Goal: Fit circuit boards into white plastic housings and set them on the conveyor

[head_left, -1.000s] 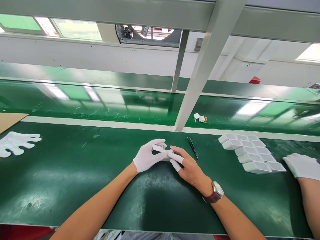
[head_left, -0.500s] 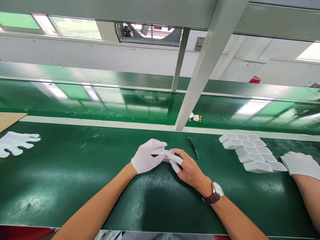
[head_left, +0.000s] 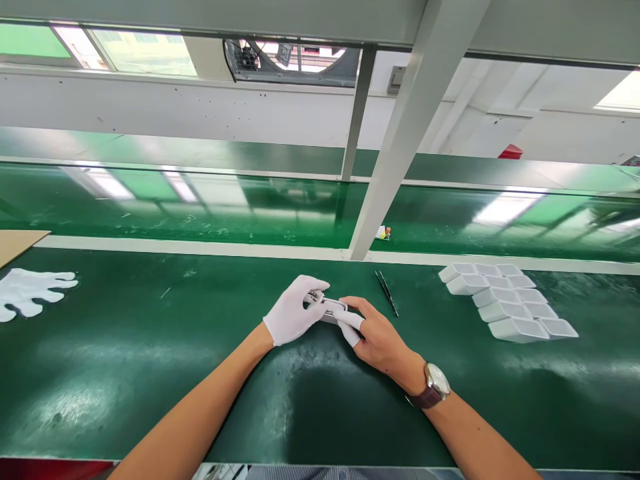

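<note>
A small pale grey-white casing (head_left: pixel 331 307) is held just above or on the green bench between my two hands; I cannot tell whether it touches the surface. My left hand (head_left: pixel 296 312), in a white glove, grips its left end between thumb and fingers. My right hand (head_left: pixel 374 335) pinches the right end, with white finger covers on the thumb and index finger. Some of the casing's hollow inside shows from above, while the fingers hide both ends. Beyond my right hand lies a pair of dark tweezers (head_left: pixel 387 293).
Several white open boxes (head_left: pixel 517 329) stand grouped at the right. An empty-looking white glove (head_left: pixel 33 291) lies at the far left, beside a cardboard corner (head_left: pixel 20 244). A slanting metal post (head_left: pixel 395 153) rises from the bench's back rail (head_left: pixel 200 248).
A co-worker's gloved hand beside the white boxes has left the view. The fingers of my left hand have shifted on the casing, and more of its inside now shows.
</note>
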Action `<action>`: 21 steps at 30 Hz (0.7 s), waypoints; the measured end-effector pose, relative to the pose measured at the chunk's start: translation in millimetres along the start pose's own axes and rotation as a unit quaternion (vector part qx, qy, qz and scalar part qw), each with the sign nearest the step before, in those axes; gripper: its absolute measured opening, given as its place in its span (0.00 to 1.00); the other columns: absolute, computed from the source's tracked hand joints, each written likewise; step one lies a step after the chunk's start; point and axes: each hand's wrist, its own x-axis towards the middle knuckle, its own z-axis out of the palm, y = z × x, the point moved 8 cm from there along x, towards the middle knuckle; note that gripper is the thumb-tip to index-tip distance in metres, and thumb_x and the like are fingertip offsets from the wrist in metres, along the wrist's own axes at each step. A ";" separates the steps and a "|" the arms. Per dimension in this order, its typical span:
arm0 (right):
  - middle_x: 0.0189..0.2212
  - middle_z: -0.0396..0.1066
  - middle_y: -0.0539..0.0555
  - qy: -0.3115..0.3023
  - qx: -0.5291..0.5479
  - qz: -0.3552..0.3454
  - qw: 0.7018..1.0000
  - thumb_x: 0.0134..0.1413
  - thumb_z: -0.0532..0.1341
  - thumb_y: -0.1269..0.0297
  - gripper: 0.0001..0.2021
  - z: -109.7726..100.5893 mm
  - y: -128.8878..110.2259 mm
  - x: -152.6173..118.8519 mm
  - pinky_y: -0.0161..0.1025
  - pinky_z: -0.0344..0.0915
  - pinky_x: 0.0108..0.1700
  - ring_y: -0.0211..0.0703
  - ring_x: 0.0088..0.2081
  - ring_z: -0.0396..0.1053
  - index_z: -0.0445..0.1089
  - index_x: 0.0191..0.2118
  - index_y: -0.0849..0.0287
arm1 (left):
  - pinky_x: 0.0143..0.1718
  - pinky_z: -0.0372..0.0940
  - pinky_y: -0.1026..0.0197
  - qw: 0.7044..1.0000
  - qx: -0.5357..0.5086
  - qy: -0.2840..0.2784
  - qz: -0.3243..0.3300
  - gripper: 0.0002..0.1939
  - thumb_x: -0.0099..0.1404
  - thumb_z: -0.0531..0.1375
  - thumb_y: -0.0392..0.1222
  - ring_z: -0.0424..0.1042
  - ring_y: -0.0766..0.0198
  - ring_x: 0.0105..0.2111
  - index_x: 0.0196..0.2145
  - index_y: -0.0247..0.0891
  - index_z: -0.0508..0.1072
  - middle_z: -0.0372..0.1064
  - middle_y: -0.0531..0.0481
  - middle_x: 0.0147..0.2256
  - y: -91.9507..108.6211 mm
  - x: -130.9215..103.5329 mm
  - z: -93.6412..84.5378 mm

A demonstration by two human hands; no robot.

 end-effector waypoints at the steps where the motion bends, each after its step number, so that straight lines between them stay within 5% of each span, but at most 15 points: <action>1: 0.55 0.66 0.63 0.000 0.000 -0.001 1.000 0.66 0.56 0.73 0.19 0.2 -0.3 0.1 0.54 0.76 0.52 0.53 0.55 0.70 0.65 0.59 0.53 | 0.50 0.71 0.55 1.000 -0.004 -0.006 -0.015 0.18 0.60 0.59 0.36 0.73 0.60 0.45 0.50 0.39 0.73 0.71 0.46 0.46 -1.7 0.2 2.0; 13: 0.55 0.66 0.65 -0.028 -0.004 0.040 0.999 0.64 0.54 0.75 0.20 1.5 -2.3 4.1 0.55 0.75 0.53 0.55 0.55 0.69 0.65 0.59 0.58 | 0.53 0.69 0.53 0.976 -0.149 -0.016 -0.159 0.26 0.54 0.64 0.38 0.75 0.55 0.47 0.52 0.38 0.73 0.75 0.45 0.48 -27.6 1.7 25.3; 21: 0.50 0.68 0.60 0.027 0.039 0.025 0.999 0.63 0.56 0.74 0.20 -4.2 -2.3 9.2 0.49 0.75 0.49 0.50 0.50 0.71 0.65 0.58 0.51 | 0.51 0.68 0.54 0.979 -0.125 -0.118 -0.112 0.22 0.56 0.66 0.47 0.75 0.56 0.46 0.49 0.39 0.75 0.76 0.47 0.46 -22.0 6.7 18.4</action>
